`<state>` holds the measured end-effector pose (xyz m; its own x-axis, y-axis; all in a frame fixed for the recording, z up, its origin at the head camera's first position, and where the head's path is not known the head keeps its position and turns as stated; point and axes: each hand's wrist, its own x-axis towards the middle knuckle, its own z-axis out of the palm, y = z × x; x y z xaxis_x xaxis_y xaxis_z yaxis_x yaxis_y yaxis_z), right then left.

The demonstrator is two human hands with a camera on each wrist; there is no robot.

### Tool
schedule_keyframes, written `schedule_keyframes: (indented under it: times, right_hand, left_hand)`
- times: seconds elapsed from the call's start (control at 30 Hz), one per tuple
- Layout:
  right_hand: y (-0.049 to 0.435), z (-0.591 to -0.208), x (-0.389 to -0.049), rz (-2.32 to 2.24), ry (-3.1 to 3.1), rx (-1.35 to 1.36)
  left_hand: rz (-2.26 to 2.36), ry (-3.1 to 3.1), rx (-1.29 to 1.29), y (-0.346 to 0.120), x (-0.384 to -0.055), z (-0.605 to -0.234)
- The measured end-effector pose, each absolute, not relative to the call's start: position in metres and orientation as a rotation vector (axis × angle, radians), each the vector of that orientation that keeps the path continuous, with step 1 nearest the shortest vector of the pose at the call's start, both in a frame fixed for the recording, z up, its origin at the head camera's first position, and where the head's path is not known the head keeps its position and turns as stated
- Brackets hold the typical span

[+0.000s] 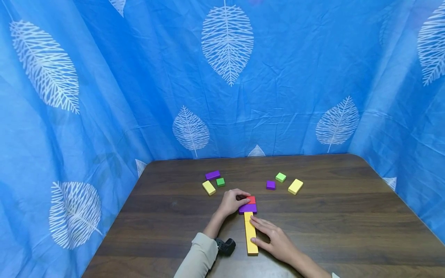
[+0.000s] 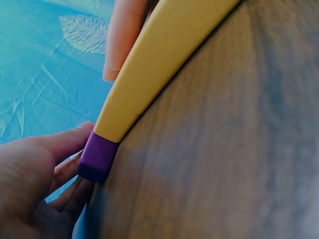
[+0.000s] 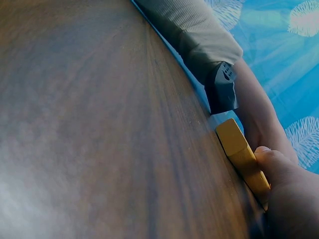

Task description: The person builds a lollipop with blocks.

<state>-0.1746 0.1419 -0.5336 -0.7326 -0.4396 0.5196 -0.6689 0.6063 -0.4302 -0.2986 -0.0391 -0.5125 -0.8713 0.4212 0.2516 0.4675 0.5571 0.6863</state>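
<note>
A red block (image 1: 251,200) lies against the far side of a purple block (image 1: 247,209), placed crosswise. My left hand (image 1: 232,202) reaches in from the left and holds the red block between thumb and fingers. From the purple block a long yellow strip (image 1: 251,239) runs toward me, with a seam near its far end. My right hand (image 1: 276,239) lies along the strip's right side, thumb and fingertips touching it, fingers fairly straight. In the left wrist view the yellow strip (image 2: 164,55) meets the purple block (image 2: 98,157); the red block is hidden there.
Back left lie a purple block (image 1: 213,175), a green block (image 1: 220,182) and a yellow block (image 1: 209,188). Back right are a green block (image 1: 281,177), a purple block (image 1: 270,185) and a yellow block (image 1: 295,187). A blue leaf-print curtain (image 1: 278,77) surrounds the wooden table (image 1: 156,231).
</note>
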Motion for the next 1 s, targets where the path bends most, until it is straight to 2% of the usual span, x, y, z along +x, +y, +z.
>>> schedule_keyframes:
  times: [0.6, 1.0]
  right_hand:
    - [0.142, -0.534, -0.175, 0.873, -2.457, 0.897]
    - [0.142, -0.536, -0.175, 0.869, -2.402, 0.912]
  left_hand:
    - [-1.269, -2.705, -0.784, -0.042, -0.303, -0.513]
    - [-1.311, -2.464, -0.54, -0.078, -0.329, -0.498]
